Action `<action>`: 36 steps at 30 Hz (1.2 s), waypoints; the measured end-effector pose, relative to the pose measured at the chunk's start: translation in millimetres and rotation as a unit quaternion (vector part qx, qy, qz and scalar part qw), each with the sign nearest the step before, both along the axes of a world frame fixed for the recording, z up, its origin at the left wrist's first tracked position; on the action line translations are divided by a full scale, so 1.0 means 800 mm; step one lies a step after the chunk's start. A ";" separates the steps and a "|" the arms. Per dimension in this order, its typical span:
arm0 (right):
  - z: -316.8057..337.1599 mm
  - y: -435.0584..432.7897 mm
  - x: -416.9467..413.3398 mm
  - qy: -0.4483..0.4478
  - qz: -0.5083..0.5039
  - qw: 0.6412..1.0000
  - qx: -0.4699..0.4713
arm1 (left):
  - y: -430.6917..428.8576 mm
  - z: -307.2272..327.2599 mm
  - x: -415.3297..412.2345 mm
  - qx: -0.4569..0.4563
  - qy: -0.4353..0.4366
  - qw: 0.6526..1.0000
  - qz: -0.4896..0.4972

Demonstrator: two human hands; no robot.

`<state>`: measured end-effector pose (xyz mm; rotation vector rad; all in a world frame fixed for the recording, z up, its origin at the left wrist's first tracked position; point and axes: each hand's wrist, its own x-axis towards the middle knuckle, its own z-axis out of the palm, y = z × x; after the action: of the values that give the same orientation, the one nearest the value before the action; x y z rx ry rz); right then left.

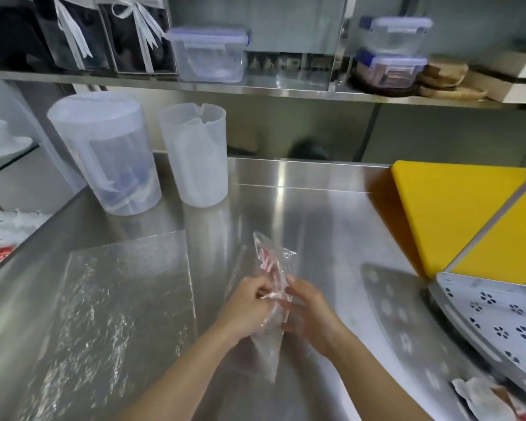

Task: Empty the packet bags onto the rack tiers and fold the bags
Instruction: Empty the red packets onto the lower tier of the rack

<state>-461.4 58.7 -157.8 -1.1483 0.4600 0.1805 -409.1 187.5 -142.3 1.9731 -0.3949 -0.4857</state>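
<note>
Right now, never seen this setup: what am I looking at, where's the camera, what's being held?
No machine here: a person works with bare hands. The single picture comes from a camera worn on their head, looking forward and down. The left hand and right hand both grip a crumpled clear plastic bag with red print, above a steel counter. On the counter stand a lidded jug and an open jug. A flat clear plastic sheet lies at the left, yellow cutting boards and a white perforated rack tier at the right.
</note>
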 end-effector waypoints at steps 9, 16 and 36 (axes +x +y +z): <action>-0.023 -0.067 -0.024 0.116 -0.164 0.968 -0.153 | -0.053 -0.033 -0.048 -0.066 0.110 0.976 -0.175; -0.030 -0.072 -0.038 0.088 -0.057 0.692 -0.715 | -0.035 -0.098 -0.037 0.371 -0.221 0.885 -0.173; -0.026 -0.079 -0.014 0.048 -0.234 0.943 -0.230 | 0.036 -0.106 -0.018 0.420 -0.231 0.869 -0.122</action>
<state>-472.9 -4.8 -178.2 -1.4518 0.8795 -0.3032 -423.5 216.6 -227.0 2.9259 -0.8474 -0.3608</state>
